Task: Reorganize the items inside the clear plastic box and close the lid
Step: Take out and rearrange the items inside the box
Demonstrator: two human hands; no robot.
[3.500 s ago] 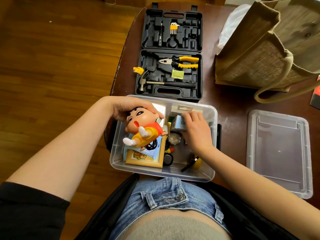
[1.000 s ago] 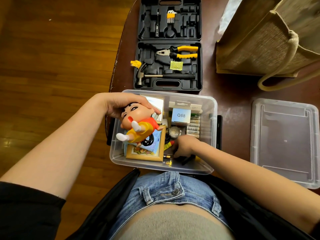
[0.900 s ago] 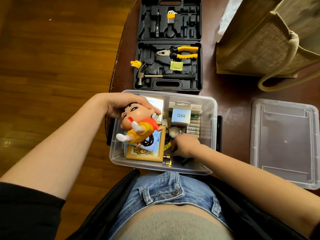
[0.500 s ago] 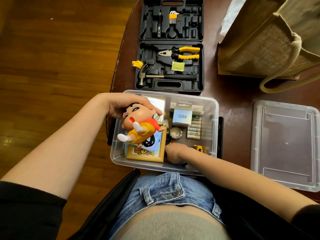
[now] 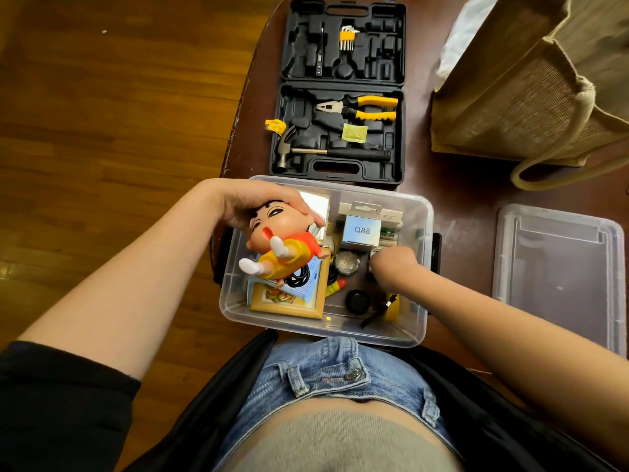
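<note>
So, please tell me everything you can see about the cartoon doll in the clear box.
The cartoon doll looks like smooth moulded plastic: a big round head with black hair and thick eyebrows, an open red mouth, a red shirt, yellow shorts and white socks. It lies tilted on its back in the left half of the clear plastic box, head toward the far side, feet toward the left wall. The left hand grips its head from above. Its body rests on a black coiled cable and a wooden picture frame.

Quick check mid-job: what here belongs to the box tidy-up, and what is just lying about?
Job:
clear box
lid, off, right of the box
cartoon figure, gripped by left hand
Q88 carton
picture frame
right hand, inside the box

Lying about:
tool case
jute bag
</note>
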